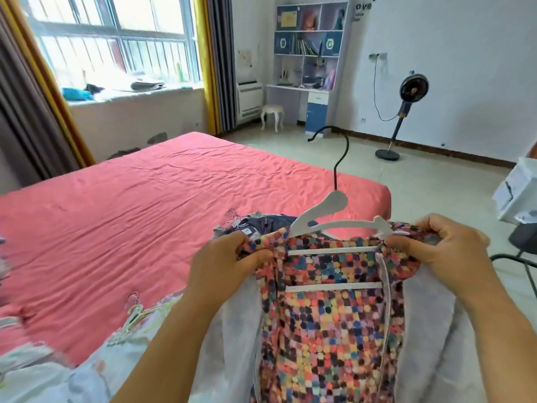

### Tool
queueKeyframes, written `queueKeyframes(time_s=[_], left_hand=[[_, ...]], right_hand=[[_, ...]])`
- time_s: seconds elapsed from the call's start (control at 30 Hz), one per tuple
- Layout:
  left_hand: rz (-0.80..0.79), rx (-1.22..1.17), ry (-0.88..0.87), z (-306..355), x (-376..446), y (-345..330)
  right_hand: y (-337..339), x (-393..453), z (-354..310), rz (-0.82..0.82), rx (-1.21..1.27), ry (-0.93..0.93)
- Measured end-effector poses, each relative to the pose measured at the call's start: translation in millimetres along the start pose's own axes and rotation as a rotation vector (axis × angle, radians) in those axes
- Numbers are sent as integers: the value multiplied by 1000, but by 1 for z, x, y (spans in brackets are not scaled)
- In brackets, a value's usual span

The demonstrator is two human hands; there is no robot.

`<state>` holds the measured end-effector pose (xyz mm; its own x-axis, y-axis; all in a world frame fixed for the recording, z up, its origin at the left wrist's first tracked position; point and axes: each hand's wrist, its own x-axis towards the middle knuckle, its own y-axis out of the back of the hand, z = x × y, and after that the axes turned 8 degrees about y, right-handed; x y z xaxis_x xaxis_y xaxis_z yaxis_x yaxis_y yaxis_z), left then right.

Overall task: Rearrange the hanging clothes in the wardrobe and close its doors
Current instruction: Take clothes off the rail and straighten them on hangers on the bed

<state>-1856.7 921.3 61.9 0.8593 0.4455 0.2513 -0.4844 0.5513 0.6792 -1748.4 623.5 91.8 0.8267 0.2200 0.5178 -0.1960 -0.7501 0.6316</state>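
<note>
I see the multicoloured checked garment (334, 315) draped on the white plastic hanger with a black hook (334, 225), just in front of the pink-sheeted bed (145, 205). My left hand (223, 266) pinches the garment's left shoulder and my right hand (447, 248) its right. Behind the bed's far right corner stands the black pedestal fan (406, 91), with the white-and-blue shelved desk (308, 62) to its left.

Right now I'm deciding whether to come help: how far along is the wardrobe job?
Early. Nothing looks finished: no wardrobe is in view. In hand: the left hand and right hand grip the multicoloured garment at its shoulders, on the white hanger. Left: hanging it, the loose hangers on the pink bed, and closing the doors.
</note>
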Motion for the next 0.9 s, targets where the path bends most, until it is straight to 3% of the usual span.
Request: queueKeyframes(time_s=[0.2, 0.4, 0.9], left_hand=[[93, -42, 78, 24, 62, -26], [130, -34, 173, 10, 125, -50], [66, 177, 667, -134, 316, -188]], right_hand=[[-3, 86, 20, -13, 23, 63], [-52, 166, 47, -91, 22, 121], [-385, 346, 205, -630, 130, 98]])
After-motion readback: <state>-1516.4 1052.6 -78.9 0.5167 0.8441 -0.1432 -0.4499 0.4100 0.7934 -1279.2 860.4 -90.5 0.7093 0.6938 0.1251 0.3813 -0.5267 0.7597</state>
